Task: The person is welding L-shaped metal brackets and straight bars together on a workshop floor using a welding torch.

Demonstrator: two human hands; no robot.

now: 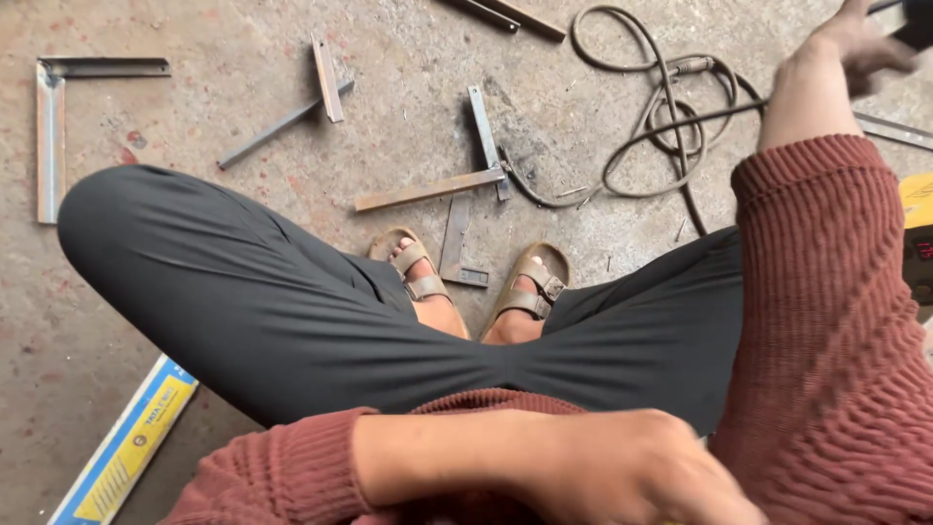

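Note:
I am squatting in dark trousers and tan sandals [530, 287] over a concrete floor. My right hand [855, 44] reaches out to the top right corner in a rust-red knit sleeve. Its fingers are curled on a dark object [914, 24] that the frame edge cuts off. A dark cable [671, 107] runs from a loose coil toward that hand. My left hand [622, 476] lies low across my lap, blurred, with its fingers curled and partly out of frame. Joined flat metal strips [481, 160] lie on the floor just ahead of my feet.
An L-shaped metal angle [44, 126] lies at the far left, and two crossed strips [326, 83] behind my left knee. More bars [510, 15] lie at the top edge. A blue and yellow box [126, 447] sits bottom left, a yellow machine [918, 199] at the right edge.

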